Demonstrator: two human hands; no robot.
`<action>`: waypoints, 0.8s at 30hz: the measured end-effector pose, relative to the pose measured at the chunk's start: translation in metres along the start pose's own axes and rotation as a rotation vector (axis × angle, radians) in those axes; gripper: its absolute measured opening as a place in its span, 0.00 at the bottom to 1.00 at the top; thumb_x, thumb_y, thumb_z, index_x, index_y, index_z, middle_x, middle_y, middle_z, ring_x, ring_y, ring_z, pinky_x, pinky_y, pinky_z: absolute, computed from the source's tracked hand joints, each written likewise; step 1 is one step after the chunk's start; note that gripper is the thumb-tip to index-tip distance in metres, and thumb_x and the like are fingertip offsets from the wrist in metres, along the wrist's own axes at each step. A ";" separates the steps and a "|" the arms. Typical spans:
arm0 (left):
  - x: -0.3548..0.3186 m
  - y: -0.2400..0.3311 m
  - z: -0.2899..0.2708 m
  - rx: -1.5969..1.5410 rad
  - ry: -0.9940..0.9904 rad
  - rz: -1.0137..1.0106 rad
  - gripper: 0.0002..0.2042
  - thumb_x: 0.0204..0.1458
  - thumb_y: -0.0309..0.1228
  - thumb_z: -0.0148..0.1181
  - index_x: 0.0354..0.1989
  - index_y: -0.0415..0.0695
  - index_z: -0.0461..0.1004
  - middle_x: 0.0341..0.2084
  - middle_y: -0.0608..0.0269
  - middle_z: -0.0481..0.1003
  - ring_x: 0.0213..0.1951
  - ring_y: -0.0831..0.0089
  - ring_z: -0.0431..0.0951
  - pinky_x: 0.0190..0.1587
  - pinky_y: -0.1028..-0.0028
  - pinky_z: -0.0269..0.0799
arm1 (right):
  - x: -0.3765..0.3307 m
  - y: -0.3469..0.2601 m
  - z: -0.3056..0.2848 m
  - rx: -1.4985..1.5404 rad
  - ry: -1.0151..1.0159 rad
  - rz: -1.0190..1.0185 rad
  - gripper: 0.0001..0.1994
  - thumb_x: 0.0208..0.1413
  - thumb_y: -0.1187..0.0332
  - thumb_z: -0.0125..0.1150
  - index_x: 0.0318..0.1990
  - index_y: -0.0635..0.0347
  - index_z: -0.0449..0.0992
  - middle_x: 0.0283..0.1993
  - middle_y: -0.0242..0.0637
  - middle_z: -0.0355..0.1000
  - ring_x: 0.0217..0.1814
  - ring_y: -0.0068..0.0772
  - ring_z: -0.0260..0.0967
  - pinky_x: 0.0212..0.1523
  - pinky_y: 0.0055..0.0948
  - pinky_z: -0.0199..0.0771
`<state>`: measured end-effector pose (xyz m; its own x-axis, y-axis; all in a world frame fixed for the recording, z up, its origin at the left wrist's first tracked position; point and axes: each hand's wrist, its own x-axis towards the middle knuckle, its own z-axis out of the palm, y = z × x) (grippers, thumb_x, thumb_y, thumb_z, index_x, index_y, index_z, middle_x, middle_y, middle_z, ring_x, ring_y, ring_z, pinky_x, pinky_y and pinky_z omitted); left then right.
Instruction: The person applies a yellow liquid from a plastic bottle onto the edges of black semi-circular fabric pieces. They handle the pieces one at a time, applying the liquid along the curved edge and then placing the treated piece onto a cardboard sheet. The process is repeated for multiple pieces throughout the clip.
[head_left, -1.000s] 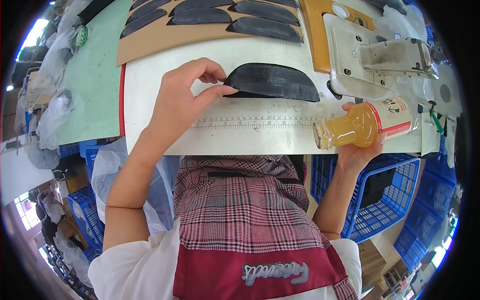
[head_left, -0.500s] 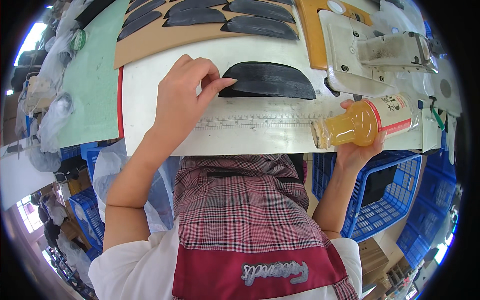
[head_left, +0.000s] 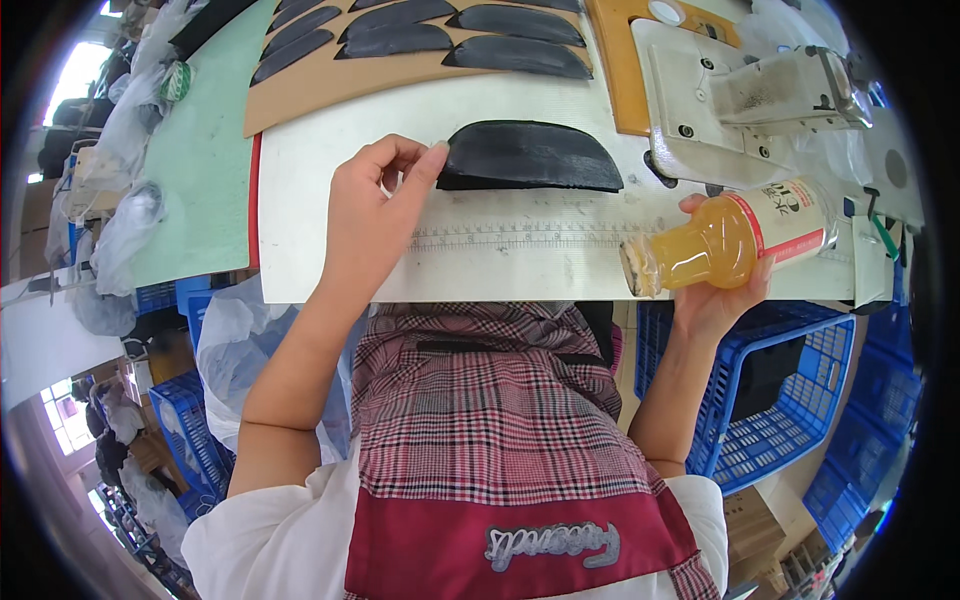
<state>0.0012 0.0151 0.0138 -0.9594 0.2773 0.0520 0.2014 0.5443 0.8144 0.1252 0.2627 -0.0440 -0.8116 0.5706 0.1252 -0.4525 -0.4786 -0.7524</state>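
Observation:
A black half-moon piece [head_left: 535, 157], flat side toward me, lies on the white work surface beyond a printed ruler scale. At its left end my left hand [head_left: 385, 185] pinches the edge between thumb and fingers, though the exact grip is partly hidden. My right hand [head_left: 728, 295] holds a clear bottle [head_left: 725, 238] of amber-yellow liquid on its side, from below and behind. The bottle's crusted mouth points left, above the front edge of the table, and a cream and red label wraps its body.
Several similar black pieces [head_left: 515, 55] rest on a tan board [head_left: 345, 95] at the back. A sewing machine [head_left: 740, 95] stands at the right rear. Blue crates [head_left: 770, 400] sit below the table on the right, and a green surface [head_left: 205, 160] adjoins on the left.
My left thumb has slid from the top of the black piece to its left edge. The whole view has shifted slightly. The bottle remains in my right hand, hardly moved.

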 end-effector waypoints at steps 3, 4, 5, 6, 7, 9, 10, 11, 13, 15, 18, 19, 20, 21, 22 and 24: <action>-0.001 0.001 -0.001 0.009 0.019 0.098 0.08 0.46 0.29 0.56 0.23 0.37 0.69 0.20 0.66 0.68 0.21 0.79 0.57 0.23 0.80 0.54 | -0.001 0.000 0.003 -0.044 -0.012 -0.015 0.33 0.47 0.44 0.48 0.49 0.68 0.61 0.41 0.43 0.66 0.44 0.43 0.63 0.38 0.30 0.70; -0.001 0.003 -0.001 0.020 0.038 0.153 0.07 0.46 0.29 0.56 0.23 0.37 0.69 0.21 0.66 0.69 0.21 0.79 0.58 0.23 0.80 0.54 | -0.001 0.000 0.004 -0.044 -0.010 -0.016 0.33 0.47 0.44 0.48 0.49 0.68 0.61 0.41 0.43 0.66 0.43 0.43 0.64 0.38 0.30 0.70; -0.002 0.006 -0.001 0.051 0.059 0.249 0.07 0.46 0.28 0.56 0.24 0.37 0.69 0.22 0.66 0.69 0.22 0.79 0.59 0.24 0.80 0.55 | -0.001 -0.001 0.004 -0.045 -0.008 -0.017 0.33 0.47 0.44 0.48 0.49 0.68 0.61 0.41 0.43 0.66 0.43 0.43 0.64 0.38 0.30 0.70; -0.001 0.012 -0.001 0.082 0.079 0.345 0.06 0.46 0.27 0.56 0.24 0.37 0.68 0.23 0.66 0.69 0.22 0.78 0.60 0.25 0.80 0.56 | -0.002 -0.001 0.005 -0.046 -0.005 -0.018 0.34 0.46 0.43 0.48 0.49 0.68 0.61 0.40 0.43 0.66 0.42 0.43 0.64 0.38 0.30 0.69; -0.001 0.017 -0.001 0.112 0.099 0.441 0.05 0.46 0.26 0.55 0.24 0.37 0.68 0.23 0.66 0.69 0.23 0.78 0.62 0.26 0.81 0.58 | -0.002 -0.001 0.006 -0.051 0.004 -0.011 0.34 0.45 0.43 0.49 0.48 0.67 0.62 0.40 0.43 0.67 0.43 0.43 0.65 0.39 0.30 0.68; -0.002 0.022 0.002 0.066 0.027 0.482 0.04 0.47 0.24 0.54 0.26 0.37 0.67 0.25 0.64 0.70 0.25 0.77 0.65 0.30 0.81 0.61 | -0.002 -0.003 0.007 -0.063 0.016 0.008 0.34 0.42 0.42 0.51 0.47 0.65 0.62 0.39 0.43 0.68 0.43 0.43 0.66 0.42 0.32 0.67; -0.003 0.025 0.004 0.043 -0.009 0.501 0.04 0.48 0.24 0.53 0.27 0.37 0.67 0.25 0.64 0.71 0.26 0.76 0.67 0.33 0.81 0.62 | -0.002 -0.003 0.008 -0.053 0.020 0.008 0.34 0.43 0.42 0.51 0.47 0.65 0.62 0.39 0.43 0.68 0.43 0.43 0.66 0.42 0.32 0.67; -0.004 0.029 0.006 -0.045 -0.045 0.419 0.04 0.49 0.24 0.52 0.28 0.37 0.66 0.26 0.62 0.71 0.28 0.75 0.69 0.35 0.80 0.63 | -0.002 -0.003 0.008 -0.047 0.025 0.009 0.34 0.43 0.42 0.51 0.47 0.65 0.62 0.39 0.43 0.68 0.43 0.43 0.66 0.41 0.32 0.67; -0.007 0.035 0.010 -0.219 -0.117 0.251 0.04 0.51 0.24 0.49 0.31 0.37 0.65 0.29 0.60 0.72 0.31 0.73 0.71 0.40 0.78 0.65 | -0.002 -0.004 0.008 -0.033 0.027 0.013 0.34 0.43 0.42 0.50 0.48 0.65 0.62 0.39 0.43 0.68 0.43 0.43 0.66 0.41 0.32 0.67; 0.000 0.034 0.007 -0.432 -0.244 0.128 0.07 0.54 0.27 0.45 0.36 0.36 0.63 0.35 0.56 0.71 0.35 0.73 0.71 0.44 0.75 0.66 | -0.002 -0.005 0.007 -0.016 0.020 0.017 0.34 0.43 0.41 0.50 0.48 0.65 0.62 0.39 0.43 0.68 0.43 0.42 0.66 0.40 0.32 0.68; 0.014 0.039 0.008 -0.762 -0.413 -0.051 0.11 0.57 0.30 0.40 0.42 0.35 0.63 0.39 0.52 0.70 0.41 0.68 0.72 0.48 0.69 0.66 | -0.006 -0.007 0.002 0.029 -0.045 0.057 0.35 0.45 0.43 0.48 0.49 0.68 0.61 0.42 0.43 0.66 0.42 0.46 0.65 0.43 0.35 0.67; 0.019 0.043 0.008 -0.874 -0.466 -0.110 0.13 0.57 0.32 0.38 0.43 0.35 0.63 0.40 0.51 0.70 0.43 0.66 0.72 0.49 0.66 0.66 | -0.008 -0.008 0.003 0.007 -0.045 0.086 0.35 0.44 0.42 0.49 0.48 0.67 0.62 0.42 0.46 0.66 0.42 0.44 0.65 0.41 0.32 0.67; 0.022 0.049 0.009 -0.927 -0.485 -0.123 0.13 0.57 0.32 0.39 0.42 0.35 0.63 0.39 0.51 0.70 0.42 0.66 0.72 0.49 0.65 0.67 | -0.011 -0.010 0.006 -0.015 -0.046 0.114 0.35 0.42 0.41 0.51 0.48 0.66 0.62 0.43 0.50 0.66 0.43 0.42 0.66 0.40 0.29 0.68; 0.025 0.056 0.009 -0.981 -0.504 -0.136 0.13 0.57 0.32 0.39 0.41 0.35 0.64 0.39 0.51 0.71 0.41 0.65 0.72 0.48 0.65 0.67 | -0.013 -0.011 0.010 -0.037 -0.048 0.142 0.35 0.40 0.40 0.52 0.47 0.64 0.63 0.43 0.53 0.66 0.43 0.40 0.66 0.39 0.27 0.68; 0.028 0.060 0.010 -1.034 -0.523 -0.150 0.12 0.56 0.32 0.40 0.40 0.35 0.65 0.38 0.51 0.71 0.41 0.65 0.73 0.48 0.65 0.68 | -0.015 -0.011 0.014 -0.036 -0.070 0.167 0.36 0.39 0.40 0.53 0.47 0.64 0.63 0.45 0.55 0.65 0.43 0.38 0.67 0.39 0.26 0.68; 0.035 0.063 0.015 -1.109 -0.572 -0.142 0.14 0.56 0.32 0.40 0.43 0.34 0.64 0.39 0.50 0.71 0.42 0.64 0.72 0.48 0.64 0.67 | -0.017 -0.010 0.023 -0.020 -0.114 0.213 0.38 0.36 0.40 0.55 0.47 0.64 0.62 0.48 0.60 0.62 0.42 0.36 0.67 0.38 0.25 0.69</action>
<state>-0.0166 0.0707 0.0586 -0.6800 0.7253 -0.1075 -0.4372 -0.2834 0.8535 0.1354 0.2420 -0.0233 -0.9250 0.3784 0.0333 -0.2598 -0.5663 -0.7821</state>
